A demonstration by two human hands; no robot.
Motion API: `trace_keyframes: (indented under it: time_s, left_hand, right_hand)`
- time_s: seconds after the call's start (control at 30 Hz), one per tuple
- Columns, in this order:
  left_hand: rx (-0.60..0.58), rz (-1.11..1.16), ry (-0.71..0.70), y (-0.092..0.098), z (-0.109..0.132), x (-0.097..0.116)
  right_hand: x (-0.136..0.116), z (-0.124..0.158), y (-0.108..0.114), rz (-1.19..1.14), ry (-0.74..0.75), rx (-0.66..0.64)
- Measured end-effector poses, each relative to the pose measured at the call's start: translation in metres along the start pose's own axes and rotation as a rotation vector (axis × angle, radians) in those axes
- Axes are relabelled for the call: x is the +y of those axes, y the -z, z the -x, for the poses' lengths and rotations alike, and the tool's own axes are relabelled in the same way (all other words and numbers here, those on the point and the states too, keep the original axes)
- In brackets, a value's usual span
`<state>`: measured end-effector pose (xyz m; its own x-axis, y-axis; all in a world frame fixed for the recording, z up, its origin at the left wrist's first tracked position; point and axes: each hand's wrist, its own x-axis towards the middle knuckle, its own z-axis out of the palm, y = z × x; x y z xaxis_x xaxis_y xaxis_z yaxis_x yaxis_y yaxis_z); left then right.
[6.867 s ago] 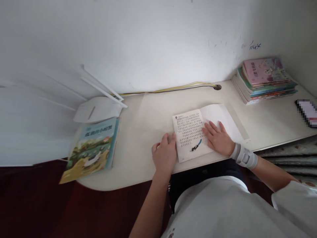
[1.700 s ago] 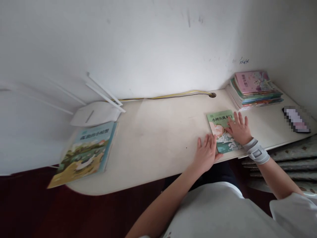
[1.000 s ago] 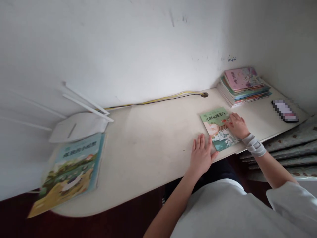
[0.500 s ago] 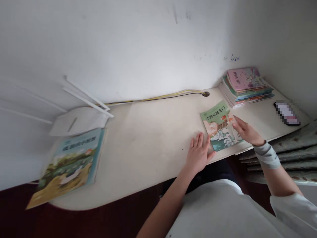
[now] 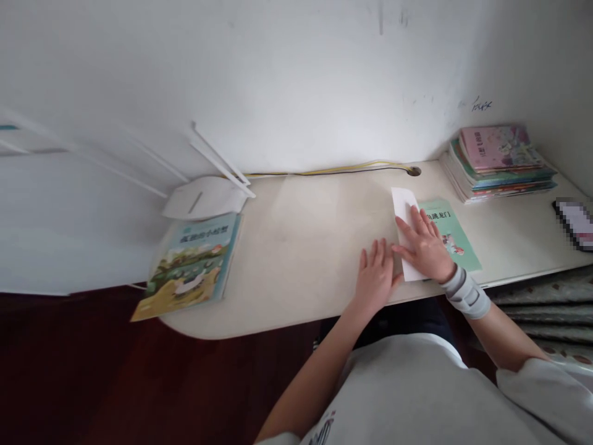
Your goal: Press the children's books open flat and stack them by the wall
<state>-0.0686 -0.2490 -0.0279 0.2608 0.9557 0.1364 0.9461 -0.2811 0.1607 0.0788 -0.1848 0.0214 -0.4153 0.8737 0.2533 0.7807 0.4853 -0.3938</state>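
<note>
Right hand [image 5: 424, 250] flat, fingers spread, pressing down the turned white cover of the thin green paperback booklet [image 5: 448, 233] beneath it. Left hand [image 5: 376, 279] just beside, palm down, fingers together on the cream wooden desk [image 5: 301, 247], gripping nothing.

the booklet [image 5: 451, 238] is pressed under the right fingers [image 5: 419, 225]; a stack [image 5: 500, 164] is set beyond them, a book [image 5: 194, 262] well left.

Soft daylight, dim edges, slight blur
</note>
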Motion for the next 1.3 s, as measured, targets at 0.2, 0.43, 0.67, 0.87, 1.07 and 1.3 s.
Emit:
trace_keyframes:
  time_s: [0.2,0.43,0.67,0.87,1.07,1.3]
  left_hand:
    - [0.024,0.091,0.064,-0.003,0.015,-0.026]
    - [-0.044,0.169,0.007,0.004,0.017,-0.029]
    - [-0.084,0.091,-0.016,0.013,0.017,-0.029]
    - [0.015,0.102,0.055,0.007,0.020,-0.024]
    - [0.071,0.018,0.164,0.007,0.012,-0.008]
    - [0.067,0.016,0.178,0.008,0.011,-0.005]
  right_hand:
    - [-0.012,0.001,-0.024,0.282,-0.010,0.011]
    - [-0.022,0.000,-0.044,0.314,-0.001,0.041]
    - [-0.026,0.000,-0.045,0.357,0.001,0.043]
    - [-0.027,0.002,-0.045,0.356,0.018,0.016]
    - [-0.031,0.000,-0.031,0.328,0.075,-0.032]
    - [0.009,-0.075,-0.014,0.250,0.069,-0.210]
